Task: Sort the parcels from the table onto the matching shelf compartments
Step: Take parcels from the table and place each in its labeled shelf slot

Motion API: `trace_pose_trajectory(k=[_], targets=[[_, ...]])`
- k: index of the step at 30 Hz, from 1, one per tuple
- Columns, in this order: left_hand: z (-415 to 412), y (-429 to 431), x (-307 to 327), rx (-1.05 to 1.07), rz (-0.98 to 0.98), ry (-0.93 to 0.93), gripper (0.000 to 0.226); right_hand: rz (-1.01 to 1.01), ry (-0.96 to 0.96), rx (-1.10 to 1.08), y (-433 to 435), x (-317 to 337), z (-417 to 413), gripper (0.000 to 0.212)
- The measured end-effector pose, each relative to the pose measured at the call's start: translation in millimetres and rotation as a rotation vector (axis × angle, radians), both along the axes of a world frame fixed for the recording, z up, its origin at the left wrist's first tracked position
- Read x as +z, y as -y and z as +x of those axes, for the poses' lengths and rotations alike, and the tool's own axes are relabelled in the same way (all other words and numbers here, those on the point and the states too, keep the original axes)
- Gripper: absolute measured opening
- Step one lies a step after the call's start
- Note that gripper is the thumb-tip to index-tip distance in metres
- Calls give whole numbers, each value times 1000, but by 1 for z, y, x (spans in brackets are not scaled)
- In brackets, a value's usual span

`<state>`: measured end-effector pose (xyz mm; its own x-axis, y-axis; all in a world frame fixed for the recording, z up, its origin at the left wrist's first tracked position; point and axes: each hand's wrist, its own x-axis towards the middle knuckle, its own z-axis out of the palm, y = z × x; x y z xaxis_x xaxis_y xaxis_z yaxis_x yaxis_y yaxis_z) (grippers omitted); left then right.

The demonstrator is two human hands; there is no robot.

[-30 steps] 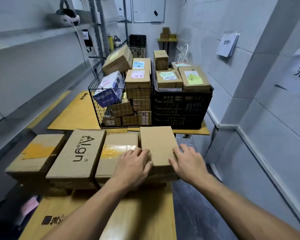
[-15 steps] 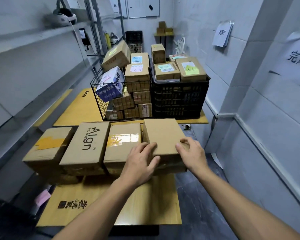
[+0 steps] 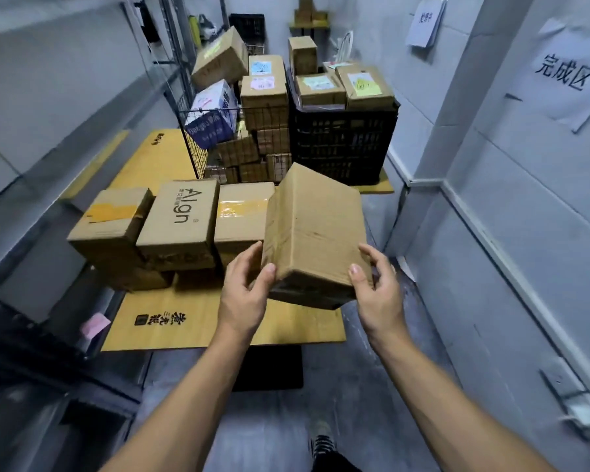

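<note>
Left hand (image 3: 244, 291): grips the plain parcel (image 3: 315, 229) at its near-left corner, thumb on top.
Right hand (image 3: 378, 291): fingers curled round its near-right corner.
Parcel place: centre frame, tilted, held above the worktop (image 3: 191, 321).
Boxes (image 3: 181, 219): row on the worktop, centre left.

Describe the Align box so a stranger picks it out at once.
Find the near wooden table. Three cardboard boxes sit side by side at its far edge; take the middle box. Only it has Align printed, while the left box and right box carry yellow tape.
</note>
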<state>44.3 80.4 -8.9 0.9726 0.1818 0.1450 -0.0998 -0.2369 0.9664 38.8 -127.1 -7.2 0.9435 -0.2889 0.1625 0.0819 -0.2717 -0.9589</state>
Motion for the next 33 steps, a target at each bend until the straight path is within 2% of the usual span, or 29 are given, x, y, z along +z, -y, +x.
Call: trace_pose_trajectory(k=[4,6,8,11,15,17,19,22,24,26,28,30,33], targets=[[-32,-11,-1,-88,-289,-74,52,24,11,128,-13,-9,-12,34],[-44,-18,1,-54,-336,-26,52,-18,8,204,-25,-5,-11,29],[-55,-25,4,50,-234,43,56,-113,-44,309,-36,0,-9,28],[-66,-34,5,194,49,115,57,-193,-153,415,-52,16,-5,38],[-81,-28,17,286,310,203,54,125,-144,542,-67,32,-10,61],[-84,-21,21,305,415,214,56,101,-105,552,-68,29,-8,65],[-91,-16,26,299,347,227,56,120,-83,554,-66,29,-6,59],[-98,-16,37,250,99,212,54,341,-146,618,-59,24,6,49],[-100,-20,43,309,22,183,51,505,-225,639,-57,21,11,47],[-103,-27,44,435,129,142,50,641,-284,642,-57,20,13,46],[-107,-33,39,514,259,82,63,692,-329,677,-56,22,12,43],[-115,-34,34,520,222,20,70,706,-367,737,-55,25,12,43],[-127,-30,31,525,175,47,66,692,-409,837,-59,31,11,40]])
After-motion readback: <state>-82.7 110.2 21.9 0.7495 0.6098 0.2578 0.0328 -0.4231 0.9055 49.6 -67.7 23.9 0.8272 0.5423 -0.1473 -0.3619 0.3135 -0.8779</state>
